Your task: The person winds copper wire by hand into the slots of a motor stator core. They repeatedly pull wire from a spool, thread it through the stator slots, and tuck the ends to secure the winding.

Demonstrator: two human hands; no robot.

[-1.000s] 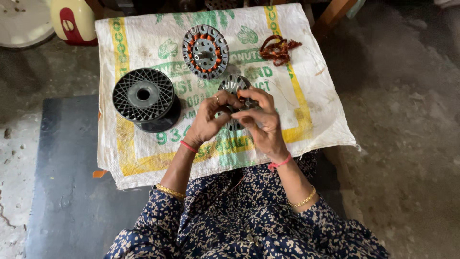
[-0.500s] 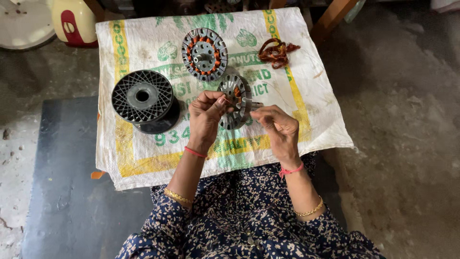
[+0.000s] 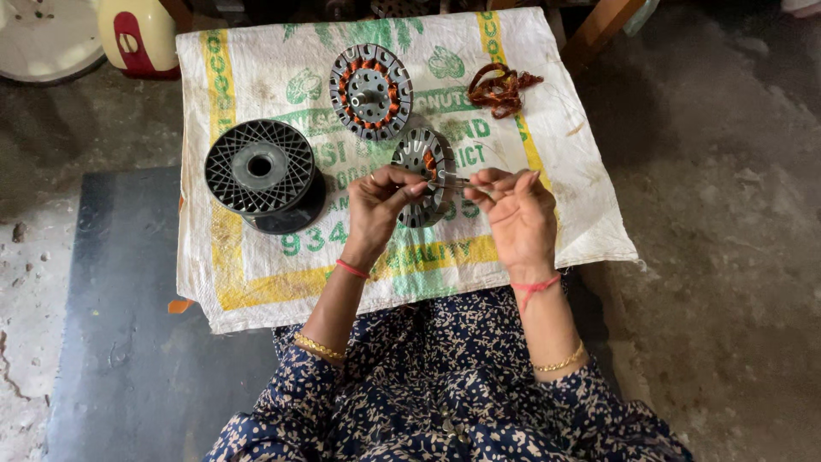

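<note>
A woven sack (image 3: 256, 282), white with yellow and green print, is covering the table and serving as the work surface. Near its middle a person is holding a half-wound motor stator (image 3: 423, 175) upright on edge. The left hand (image 3: 380, 205) is pinching the stator's near rim, while the right hand (image 3: 513, 214), just right of the stator, is pinching a thin wire end (image 3: 457, 180) running to it. Beyond the stator a fully wound stator (image 3: 371, 91) is lying flat; left of it a black wire spool (image 3: 261, 171) is sitting; beyond and to its right a tangle of copper wire (image 3: 500, 88) is lying. Rough concrete floor (image 3: 727, 214) is surrounding the table.
</note>
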